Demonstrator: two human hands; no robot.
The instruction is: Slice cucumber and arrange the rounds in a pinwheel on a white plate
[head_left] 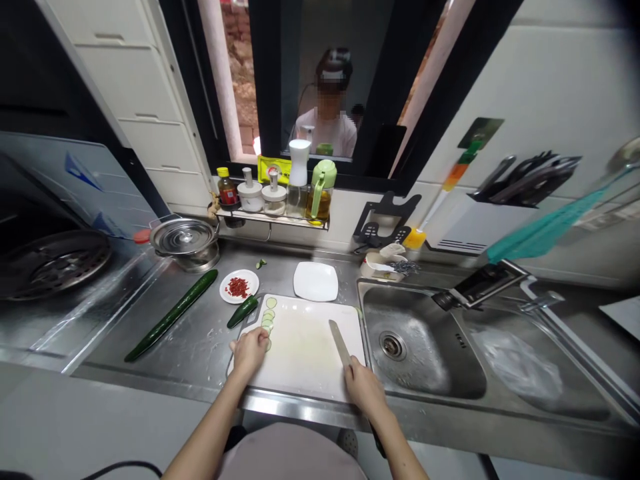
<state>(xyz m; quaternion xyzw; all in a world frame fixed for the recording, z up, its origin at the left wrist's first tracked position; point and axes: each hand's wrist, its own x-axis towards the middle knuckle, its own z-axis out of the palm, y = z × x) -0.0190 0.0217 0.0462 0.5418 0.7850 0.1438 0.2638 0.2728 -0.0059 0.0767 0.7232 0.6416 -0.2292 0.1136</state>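
Observation:
My right hand (364, 385) grips the handle of a kitchen knife (339, 342), whose blade lies on the right part of a white cutting board (305, 357). My left hand (249, 350) rests curled on the board's left edge, over several thin cucumber slices (269, 319). What its fingers hold is hidden. A short cucumber piece (243, 311) lies at the board's far left corner. A whole long cucumber (173, 313) lies on the steel counter to the left.
A small plate of chopped red chilli (239, 287) and a bare white plate (315, 281) sit behind the board. The sink (420, 347) is on the right, a lidded steel pot (184, 240) and stove on the left, and a condiment shelf (273, 215) under the window.

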